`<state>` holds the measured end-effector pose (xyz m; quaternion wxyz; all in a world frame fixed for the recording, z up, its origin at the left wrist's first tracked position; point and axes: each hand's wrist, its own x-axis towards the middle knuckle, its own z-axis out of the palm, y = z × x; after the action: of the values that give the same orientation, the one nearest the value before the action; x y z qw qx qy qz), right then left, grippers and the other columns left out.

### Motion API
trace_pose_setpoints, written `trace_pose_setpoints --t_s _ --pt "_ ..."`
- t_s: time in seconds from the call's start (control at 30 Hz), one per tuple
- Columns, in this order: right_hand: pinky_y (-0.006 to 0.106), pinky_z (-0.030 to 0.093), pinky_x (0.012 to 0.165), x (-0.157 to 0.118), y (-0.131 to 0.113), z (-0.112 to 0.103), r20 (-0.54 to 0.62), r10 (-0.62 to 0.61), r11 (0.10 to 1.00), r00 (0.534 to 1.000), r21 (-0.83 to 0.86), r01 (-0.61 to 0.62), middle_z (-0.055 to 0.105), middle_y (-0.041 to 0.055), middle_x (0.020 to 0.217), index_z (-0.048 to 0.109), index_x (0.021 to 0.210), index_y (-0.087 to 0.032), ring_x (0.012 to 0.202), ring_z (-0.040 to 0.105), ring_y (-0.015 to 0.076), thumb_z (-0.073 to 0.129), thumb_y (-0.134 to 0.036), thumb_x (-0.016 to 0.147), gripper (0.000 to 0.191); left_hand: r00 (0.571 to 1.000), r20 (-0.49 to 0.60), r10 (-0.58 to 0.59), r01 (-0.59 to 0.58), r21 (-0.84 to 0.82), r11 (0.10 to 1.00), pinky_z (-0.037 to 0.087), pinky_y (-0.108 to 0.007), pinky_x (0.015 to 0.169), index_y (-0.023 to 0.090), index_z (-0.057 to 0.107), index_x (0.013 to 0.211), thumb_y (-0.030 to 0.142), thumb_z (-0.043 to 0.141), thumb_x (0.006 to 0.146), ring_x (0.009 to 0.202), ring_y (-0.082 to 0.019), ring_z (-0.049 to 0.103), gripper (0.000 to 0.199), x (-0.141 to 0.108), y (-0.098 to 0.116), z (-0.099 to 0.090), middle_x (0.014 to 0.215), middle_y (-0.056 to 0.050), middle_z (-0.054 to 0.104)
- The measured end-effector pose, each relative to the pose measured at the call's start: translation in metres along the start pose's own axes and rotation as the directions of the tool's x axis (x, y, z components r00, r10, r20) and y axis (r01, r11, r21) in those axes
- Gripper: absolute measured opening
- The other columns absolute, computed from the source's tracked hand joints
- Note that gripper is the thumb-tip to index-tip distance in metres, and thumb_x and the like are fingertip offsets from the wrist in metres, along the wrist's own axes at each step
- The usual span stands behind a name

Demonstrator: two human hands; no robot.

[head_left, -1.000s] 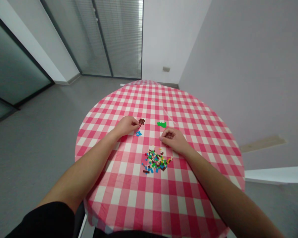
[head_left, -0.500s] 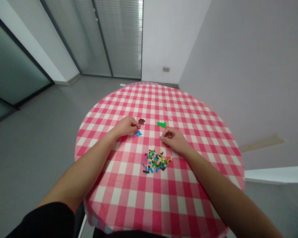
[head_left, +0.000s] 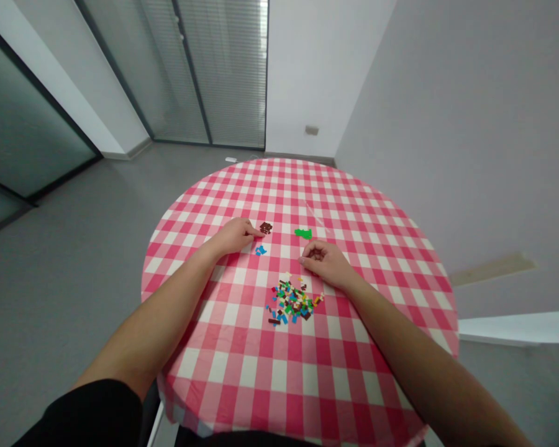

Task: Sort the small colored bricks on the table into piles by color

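A: What's on the counter (head_left: 223, 372)?

B: A pink-and-white checked cloth (head_left: 279, 186) covers its round top and hangs down over the near edge.

A: And lying on the cloth?

B: Small toy bricks. A mixed heap (head_left: 292, 302) of many colours sits near the middle, slightly toward the near edge.

A: Is that all of them?

B: No, there are three small piles closer to the far edge: a brown pile (head_left: 266, 228), a blue pile (head_left: 260, 250) just in front of it, and a green pile (head_left: 303, 233) to the right of the brown one.
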<state>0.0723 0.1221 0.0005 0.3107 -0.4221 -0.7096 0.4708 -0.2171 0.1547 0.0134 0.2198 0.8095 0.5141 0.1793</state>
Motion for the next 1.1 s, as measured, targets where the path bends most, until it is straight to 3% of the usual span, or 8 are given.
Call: trace_pose_setpoints --t_s 0.23,0.5,0.7,0.87,0.97,1.1 --pt "0.026 0.045 0.056 -0.003 -0.011 -0.003 0.170 -0.006 0.982 0.985 -0.184 0.038 0.067 0.0034 0.071 0.070 0.082 -0.017 0.062 0.059 0.0138 0.067 -0.028 0.077 0.012 0.999 -0.025 -0.033 0.032 -0.019 0.999 0.042 -0.033 0.071 0.021 0.077 0.105 0.015 0.048 0.081 0.079 -0.020 0.059 0.038 0.000 -0.003 0.001 0.089 -0.009 0.072" --pt "0.026 0.049 0.065 -0.007 -0.028 -0.011 0.401 -0.042 0.935 0.915 -0.306 0.178 0.072 0.0049 0.078 0.076 0.081 -0.018 0.069 0.065 0.0154 0.062 -0.018 0.078 0.014 0.999 -0.049 0.021 -0.023 -0.034 0.999 0.045 -0.032 0.075 0.019 0.079 0.098 0.016 0.049 0.079 0.082 -0.020 0.060 0.035 -0.003 0.004 -0.001 0.087 -0.009 0.071" --pt "0.026 0.051 0.062 -0.009 -0.027 -0.023 0.472 0.043 0.958 0.881 -0.271 0.098 0.073 0.0048 0.083 0.077 0.086 -0.019 0.070 0.066 0.0155 0.061 -0.015 0.074 0.020 0.993 -0.107 0.054 -0.067 -0.120 0.990 0.047 -0.030 0.075 0.019 0.077 0.082 0.012 0.053 0.074 0.080 -0.017 0.061 0.026 -0.009 0.026 -0.005 0.086 -0.006 0.067" --pt "0.025 0.049 0.062 -0.010 -0.031 -0.025 0.530 0.042 0.952 0.847 -0.278 0.127 0.073 0.0041 0.085 0.078 0.088 -0.022 0.070 0.064 0.0150 0.066 -0.015 0.072 0.022 0.975 0.079 0.206 -0.190 -0.175 0.966 0.047 -0.028 0.075 0.020 0.075 0.081 0.007 0.056 0.073 0.077 -0.015 0.061 0.024 -0.013 0.047 -0.004 0.085 -0.004 0.069" --pt "0.024 0.048 0.062 -0.010 -0.033 -0.023 0.531 0.040 0.942 0.846 -0.302 0.145 0.073 0.0039 0.083 0.079 0.087 -0.021 0.070 0.064 0.0149 0.065 -0.015 0.072 0.021 0.908 0.255 0.333 -0.294 -0.181 0.939 0.046 -0.027 0.078 0.020 0.075 0.083 0.008 0.060 0.076 0.081 -0.015 0.063 0.020 -0.017 0.066 0.001 0.084 -0.003 0.071" --pt "0.025 0.049 0.064 -0.009 -0.032 -0.022 0.518 0.041 0.937 0.854 -0.317 0.148 0.073 0.0037 0.083 0.078 0.085 -0.021 0.072 0.066 0.0161 0.064 -0.016 0.073 0.019 0.858 0.332 0.392 -0.367 -0.137 0.920 0.046 -0.026 0.077 0.019 0.075 0.088 0.012 0.065 0.077 0.082 -0.016 0.064 0.017 -0.019 0.083 0.010 0.088 -0.005 0.072"
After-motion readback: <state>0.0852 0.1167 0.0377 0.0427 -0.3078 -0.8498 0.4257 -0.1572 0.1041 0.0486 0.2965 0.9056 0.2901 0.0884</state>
